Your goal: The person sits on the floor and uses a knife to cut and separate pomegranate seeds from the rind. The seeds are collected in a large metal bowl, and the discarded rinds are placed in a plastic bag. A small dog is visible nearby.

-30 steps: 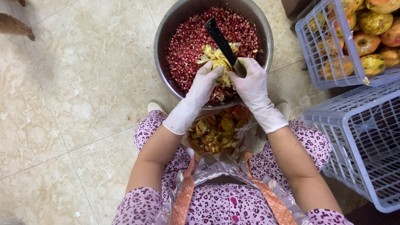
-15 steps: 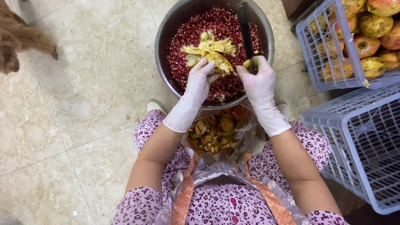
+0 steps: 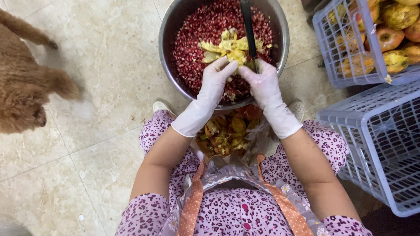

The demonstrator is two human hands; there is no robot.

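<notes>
We note bright, even, diffuse light; soft shadows lie on the floor [image 3: 87, 100] left of the hands. Steel bowl [image 3: 282, 43] rim glints mildly; focus is sharp.

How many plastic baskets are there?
2. One basket sits at the top right, full of pomegranates. The other basket is lower right, beside the person's knee, and looks empty. More may lie outside the picture.
</notes>
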